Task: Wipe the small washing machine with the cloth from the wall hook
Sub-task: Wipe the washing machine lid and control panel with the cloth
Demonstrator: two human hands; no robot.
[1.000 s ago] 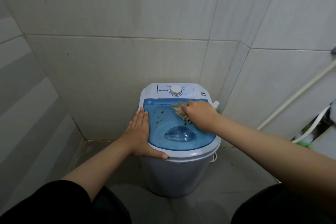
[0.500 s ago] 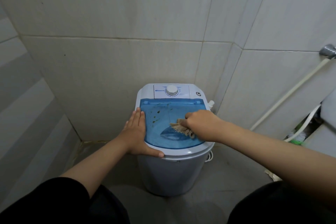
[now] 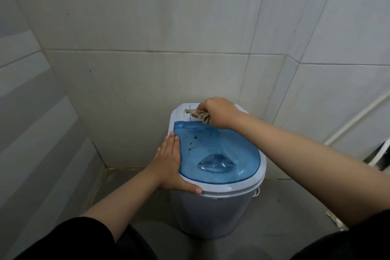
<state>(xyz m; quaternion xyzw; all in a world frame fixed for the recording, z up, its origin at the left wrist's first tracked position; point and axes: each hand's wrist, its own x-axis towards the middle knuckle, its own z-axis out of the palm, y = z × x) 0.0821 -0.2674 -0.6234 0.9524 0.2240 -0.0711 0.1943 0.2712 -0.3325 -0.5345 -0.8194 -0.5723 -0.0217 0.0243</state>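
Observation:
A small white washing machine (image 3: 215, 213) with a translucent blue lid (image 3: 219, 154) stands on the floor in a tiled corner. Dark specks dot the lid's left half. My right hand (image 3: 219, 113) is shut on a bunched beige cloth (image 3: 198, 114) and presses it on the white control panel at the back of the machine, hiding the dial. My left hand (image 3: 169, 167) lies flat on the machine's left rim, fingers together and thumb hooked over the front edge.
Pale tiled walls (image 3: 147, 80) close in behind and to the left. A white hose (image 3: 356, 120) runs diagonally along the right wall. The grey floor (image 3: 285, 207) shows around the machine's base.
My right hand has carried the cloth from the middle of the blue lid back up to the control panel. The left hand has stayed on the rim.

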